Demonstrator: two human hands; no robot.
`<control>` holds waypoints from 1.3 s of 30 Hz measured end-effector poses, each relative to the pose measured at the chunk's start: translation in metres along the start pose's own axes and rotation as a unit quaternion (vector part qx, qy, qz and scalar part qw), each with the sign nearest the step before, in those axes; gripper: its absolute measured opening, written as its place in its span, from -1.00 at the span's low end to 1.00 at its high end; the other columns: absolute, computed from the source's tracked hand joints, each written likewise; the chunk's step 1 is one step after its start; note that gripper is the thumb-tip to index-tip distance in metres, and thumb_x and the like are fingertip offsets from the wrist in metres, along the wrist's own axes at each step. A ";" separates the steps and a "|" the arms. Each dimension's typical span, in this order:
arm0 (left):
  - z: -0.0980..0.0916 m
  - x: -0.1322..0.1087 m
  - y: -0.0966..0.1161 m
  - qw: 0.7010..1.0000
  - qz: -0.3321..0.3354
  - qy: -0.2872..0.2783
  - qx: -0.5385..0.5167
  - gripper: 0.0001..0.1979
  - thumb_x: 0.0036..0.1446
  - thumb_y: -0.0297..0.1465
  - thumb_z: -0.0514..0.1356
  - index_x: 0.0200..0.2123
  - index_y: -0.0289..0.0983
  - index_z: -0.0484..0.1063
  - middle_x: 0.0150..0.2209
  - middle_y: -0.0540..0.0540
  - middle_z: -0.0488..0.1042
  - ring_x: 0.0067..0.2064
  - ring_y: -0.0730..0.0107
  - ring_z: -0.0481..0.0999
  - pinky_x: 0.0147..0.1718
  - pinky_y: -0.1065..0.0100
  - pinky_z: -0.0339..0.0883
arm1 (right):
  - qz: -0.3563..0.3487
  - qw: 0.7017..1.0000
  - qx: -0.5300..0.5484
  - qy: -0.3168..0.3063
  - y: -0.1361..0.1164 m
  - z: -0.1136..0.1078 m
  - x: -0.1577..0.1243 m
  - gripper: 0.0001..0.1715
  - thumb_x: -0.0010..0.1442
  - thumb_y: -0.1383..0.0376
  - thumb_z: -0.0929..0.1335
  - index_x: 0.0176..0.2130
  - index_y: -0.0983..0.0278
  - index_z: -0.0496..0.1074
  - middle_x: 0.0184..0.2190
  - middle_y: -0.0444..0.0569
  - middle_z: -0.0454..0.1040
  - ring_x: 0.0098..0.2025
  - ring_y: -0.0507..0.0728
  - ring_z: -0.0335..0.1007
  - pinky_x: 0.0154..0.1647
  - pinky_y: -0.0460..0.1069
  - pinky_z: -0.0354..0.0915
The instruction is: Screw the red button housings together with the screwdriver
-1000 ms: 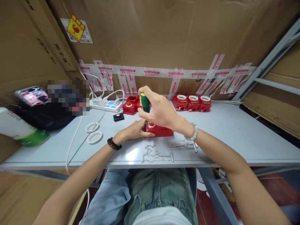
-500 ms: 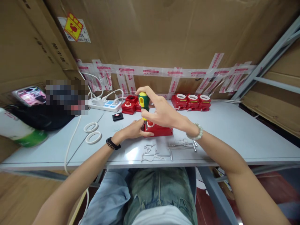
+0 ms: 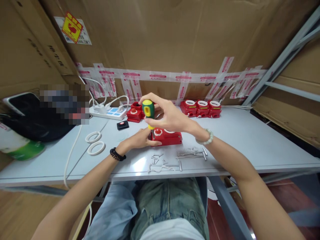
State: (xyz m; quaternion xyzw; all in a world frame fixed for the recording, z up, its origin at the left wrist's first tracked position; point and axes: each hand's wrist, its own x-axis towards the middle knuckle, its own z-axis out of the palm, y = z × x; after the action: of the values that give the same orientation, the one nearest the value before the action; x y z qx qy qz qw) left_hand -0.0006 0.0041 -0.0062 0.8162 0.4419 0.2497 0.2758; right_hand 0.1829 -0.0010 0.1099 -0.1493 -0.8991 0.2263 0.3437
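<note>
**Screwdriver (image 3: 148, 110) held upright over a red box**

The screwdriver, with its green and yellow handle, stands nearly vertical with its shaft going down to the top left corner of the red box (image 3: 167, 137). The box lies on the grey table (image 3: 250, 140) straight in front of the person, near the front edge. The right hand (image 3: 170, 116) comes in from the right and pinches the handle with its fingertips. The thumb and first fingers are closed round the handle and the rest are loosely curled. The left hand (image 3: 141, 139) is wrapped against the box's left end, thumb on the near side, and holds it on the table.

Just in front of the box lies a scatter of small metal screws and pins (image 3: 162, 161) — some loose, some in a heap. To the left, well apart, two white rings (image 3: 95, 142) lie side by side. Behind the box sit a small black piece with a red button (image 3: 122, 124), a white power strip (image 3: 110, 113) and, further right along the cardboard wall, a row of three red boxes (image 3: 201, 108) with white rings on top.
</note>
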 end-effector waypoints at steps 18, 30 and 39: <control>-0.001 -0.001 0.000 1.000 -0.004 -0.021 -0.004 -0.41 0.01 -0.03 0.33 0.02 -0.25 0.40 -0.06 -0.22 0.56 -0.02 -0.06 0.54 -0.03 0.06 0.40 | 0.061 0.986 -0.098 0.118 0.005 0.017 0.000 -0.59 0.17 0.16 0.36 -0.03 0.24 0.23 -0.39 -0.18 0.39 -0.44 -0.01 0.22 -0.35 -0.06 0.18; -0.004 -0.006 0.040 0.937 0.086 0.334 -0.049 -0.71 0.03 -0.22 0.31 -0.32 -0.24 0.31 -0.31 -0.05 0.45 -0.24 0.26 0.44 -0.18 0.25 0.35 | 0.091 0.969 -0.184 0.141 -0.002 0.023 0.000 -0.65 0.22 0.11 0.29 -0.08 0.26 0.25 -0.41 -0.12 0.36 -0.42 0.07 0.26 -0.37 -0.03 0.13; -0.009 -0.010 0.037 0.957 0.094 0.256 -0.096 -0.76 0.15 -0.18 0.26 -0.27 -0.25 0.50 -0.39 -0.02 0.47 -0.38 0.39 0.32 -0.34 0.32 0.20 | 0.005 0.998 0.002 0.060 -0.001 0.001 -0.001 -0.69 0.19 0.32 0.31 -0.04 0.26 0.25 -0.21 -0.12 0.40 -0.31 -0.02 0.28 -0.21 -0.06 0.26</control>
State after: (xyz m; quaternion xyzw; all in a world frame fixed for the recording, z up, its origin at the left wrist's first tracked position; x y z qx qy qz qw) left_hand 0.0100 -0.0193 0.0235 0.7323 0.3934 0.5166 0.2054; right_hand 0.1829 -0.0027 0.1093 -0.1667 -0.8755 0.2206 0.3964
